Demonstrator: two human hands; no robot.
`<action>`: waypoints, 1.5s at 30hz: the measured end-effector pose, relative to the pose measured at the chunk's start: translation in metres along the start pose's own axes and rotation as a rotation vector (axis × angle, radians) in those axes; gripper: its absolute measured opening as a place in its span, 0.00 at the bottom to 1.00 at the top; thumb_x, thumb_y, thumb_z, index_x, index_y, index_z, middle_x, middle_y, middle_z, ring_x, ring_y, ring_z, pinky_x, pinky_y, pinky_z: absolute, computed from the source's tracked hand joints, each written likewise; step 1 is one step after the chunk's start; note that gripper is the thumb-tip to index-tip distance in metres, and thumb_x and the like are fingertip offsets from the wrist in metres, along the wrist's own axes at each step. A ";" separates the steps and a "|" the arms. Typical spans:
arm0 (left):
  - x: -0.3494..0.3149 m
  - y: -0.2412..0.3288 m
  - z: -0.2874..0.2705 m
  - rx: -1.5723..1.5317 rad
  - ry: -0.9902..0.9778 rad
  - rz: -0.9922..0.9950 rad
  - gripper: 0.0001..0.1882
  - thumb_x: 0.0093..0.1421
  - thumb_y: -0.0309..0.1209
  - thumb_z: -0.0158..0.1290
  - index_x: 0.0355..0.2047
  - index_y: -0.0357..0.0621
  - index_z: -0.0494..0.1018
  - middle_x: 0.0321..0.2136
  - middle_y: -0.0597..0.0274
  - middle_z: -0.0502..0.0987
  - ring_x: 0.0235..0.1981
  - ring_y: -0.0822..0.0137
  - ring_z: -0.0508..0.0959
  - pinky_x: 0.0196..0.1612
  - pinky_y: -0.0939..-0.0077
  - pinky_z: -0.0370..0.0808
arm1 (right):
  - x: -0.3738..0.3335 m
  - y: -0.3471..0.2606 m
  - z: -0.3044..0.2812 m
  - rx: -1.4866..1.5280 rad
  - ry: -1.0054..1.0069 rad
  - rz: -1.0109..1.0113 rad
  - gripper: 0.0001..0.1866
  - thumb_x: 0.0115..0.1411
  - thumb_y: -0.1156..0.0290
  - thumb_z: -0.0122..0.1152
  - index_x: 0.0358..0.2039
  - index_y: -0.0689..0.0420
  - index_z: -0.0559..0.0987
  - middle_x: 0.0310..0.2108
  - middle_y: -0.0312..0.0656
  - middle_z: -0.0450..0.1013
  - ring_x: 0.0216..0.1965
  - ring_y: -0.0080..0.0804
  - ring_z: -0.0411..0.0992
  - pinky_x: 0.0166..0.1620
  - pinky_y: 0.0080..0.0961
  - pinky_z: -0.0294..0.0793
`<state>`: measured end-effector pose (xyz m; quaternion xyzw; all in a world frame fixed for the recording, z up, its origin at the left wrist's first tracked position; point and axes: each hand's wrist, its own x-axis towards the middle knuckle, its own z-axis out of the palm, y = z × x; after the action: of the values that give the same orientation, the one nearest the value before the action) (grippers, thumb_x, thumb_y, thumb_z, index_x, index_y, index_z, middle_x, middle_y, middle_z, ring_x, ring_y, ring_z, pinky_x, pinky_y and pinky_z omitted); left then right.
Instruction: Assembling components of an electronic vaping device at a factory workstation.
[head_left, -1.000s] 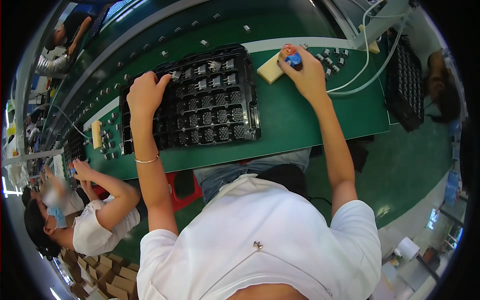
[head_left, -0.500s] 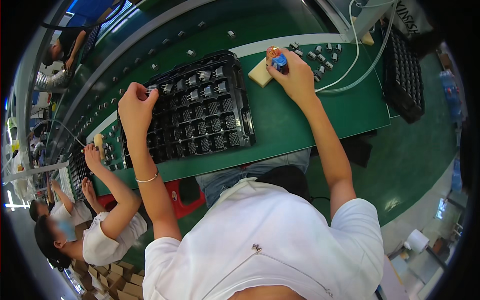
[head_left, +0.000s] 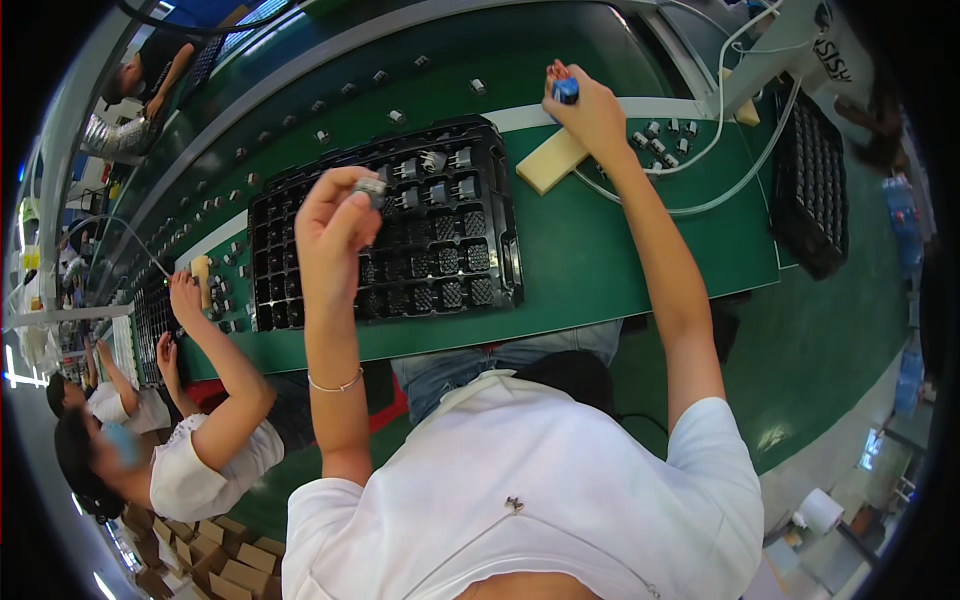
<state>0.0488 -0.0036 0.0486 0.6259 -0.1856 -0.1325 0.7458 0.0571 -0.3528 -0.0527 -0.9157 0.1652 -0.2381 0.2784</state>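
Pinches small gray part [head_left: 373, 189] in L hand [head_left: 335, 225] above blk tray [head_left: 507, 225], grips blue item [head_left: 566, 91] w/ R hand [head_left: 594, 116]; might drop part, prob. via fingertip-only pinch.

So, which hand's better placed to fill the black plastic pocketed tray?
Probably the left hand: it pinches a small grey boxy part over the black tray. The right hand, right of it, holds a blue-and-orange object.

I count one black tray [head_left: 509, 225] near the front edge of the tabletop [head_left: 590, 265]; six pronged parts [head_left: 436, 193] visible toward the tray's far right corner; one grey part [head_left: 371, 188] in my left hand [head_left: 333, 225]; one blue item [head_left: 566, 91] in my right hand [head_left: 598, 118].
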 end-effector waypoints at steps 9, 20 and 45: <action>-0.005 -0.007 0.043 0.000 -0.108 -0.098 0.12 0.61 0.25 0.54 0.44 0.34 0.75 0.29 0.57 0.81 0.19 0.79 0.72 0.21 0.88 0.65 | 0.077 0.033 0.051 -0.251 0.032 -0.126 0.23 0.49 0.53 0.66 0.44 0.50 0.77 0.32 0.50 0.79 0.37 0.55 0.77 0.39 0.47 0.77; 0.005 0.001 0.061 0.071 0.044 0.074 0.12 0.56 0.23 0.63 0.38 0.34 0.73 0.29 0.59 0.81 0.23 0.81 0.76 0.23 0.89 0.72 | -0.028 -0.110 -0.060 1.039 -0.352 0.066 0.20 0.55 0.62 0.66 0.46 0.58 0.79 0.32 0.33 0.77 0.29 0.18 0.74 0.32 0.16 0.73; 0.040 0.013 -0.017 1.681 0.208 -0.007 0.29 0.53 0.58 0.59 0.26 0.39 0.76 0.23 0.52 0.79 0.29 0.50 0.81 0.30 0.58 0.77 | -0.063 -0.019 -0.067 0.611 -0.082 0.115 0.23 0.56 0.61 0.68 0.47 0.62 0.76 0.35 0.37 0.78 0.30 0.21 0.76 0.30 0.19 0.74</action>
<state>0.0921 -0.0032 0.0631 0.9818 -0.1511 0.1056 0.0452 -0.0278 -0.3390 -0.0138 -0.7878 0.1261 -0.2234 0.5600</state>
